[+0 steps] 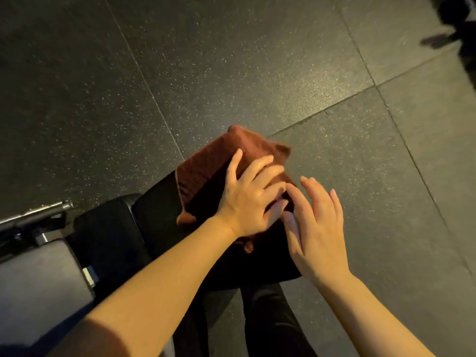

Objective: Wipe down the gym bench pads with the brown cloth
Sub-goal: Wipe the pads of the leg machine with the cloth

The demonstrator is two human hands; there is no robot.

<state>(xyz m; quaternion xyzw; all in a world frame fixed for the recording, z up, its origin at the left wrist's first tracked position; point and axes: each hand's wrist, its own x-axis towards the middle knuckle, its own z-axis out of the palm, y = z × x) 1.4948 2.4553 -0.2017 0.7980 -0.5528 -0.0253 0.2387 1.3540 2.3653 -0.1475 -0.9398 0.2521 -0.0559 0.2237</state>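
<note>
A brown cloth [219, 166] lies draped over the far end of a black gym bench pad [159, 217] in the middle of the head view. My left hand [247, 199] rests flat on top of the cloth with its fingers spread, pressing it onto the pad. My right hand [316, 228] hovers just to the right of it, fingers apart, its fingertips touching the cloth's right edge beside my left fingers. Part of the cloth is hidden beneath my left hand.
A second, greyer bench pad [33, 284] sits at the lower left, with a metal frame bar [33, 212] above it. Dark speckled rubber floor tiles [257, 73] surround the bench. My dark trouser legs [268, 325] show below the pad.
</note>
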